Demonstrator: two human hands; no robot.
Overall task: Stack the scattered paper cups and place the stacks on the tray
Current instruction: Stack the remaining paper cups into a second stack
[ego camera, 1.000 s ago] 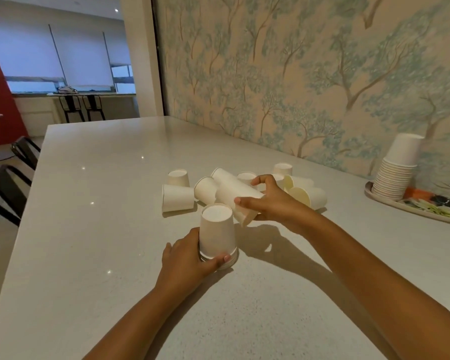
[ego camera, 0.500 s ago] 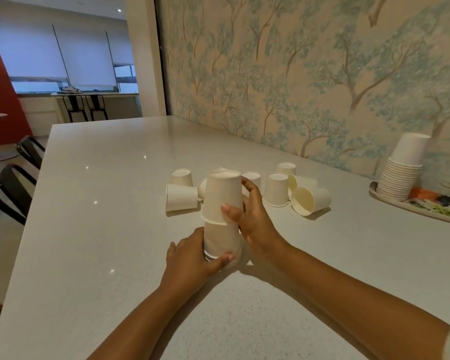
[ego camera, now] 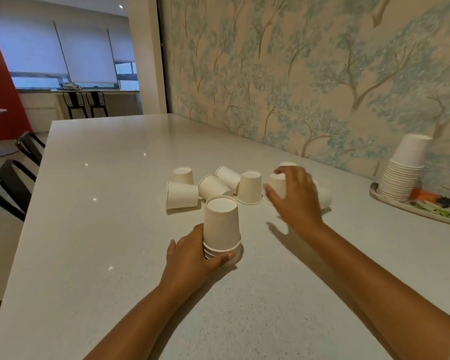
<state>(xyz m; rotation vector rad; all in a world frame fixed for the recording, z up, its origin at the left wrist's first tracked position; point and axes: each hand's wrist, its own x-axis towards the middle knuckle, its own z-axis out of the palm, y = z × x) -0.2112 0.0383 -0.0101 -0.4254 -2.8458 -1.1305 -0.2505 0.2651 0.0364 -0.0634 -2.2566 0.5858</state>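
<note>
near counter (ego camera: 115, 255): bare, open left and front of the held stack (ego camera: 222, 227) | behind stack: scattered cups (ego camera: 250, 187) crowd together, 3 lying on their sides | right: open surface up to tray (ego camera: 390, 203) | far edge: wall (ego camera: 296, 87) blocks

A long pale speckled table (ego camera: 94, 255) runs along the wallpapered wall. On it stand a short stack of upturned paper cups (ego camera: 222, 229), loose cups (ego camera: 250, 187) behind, some upside down, some on their sides, and far right a patterned tray (ego camera: 390, 203) bearing a tall cup stack (ego camera: 403, 170).
</note>
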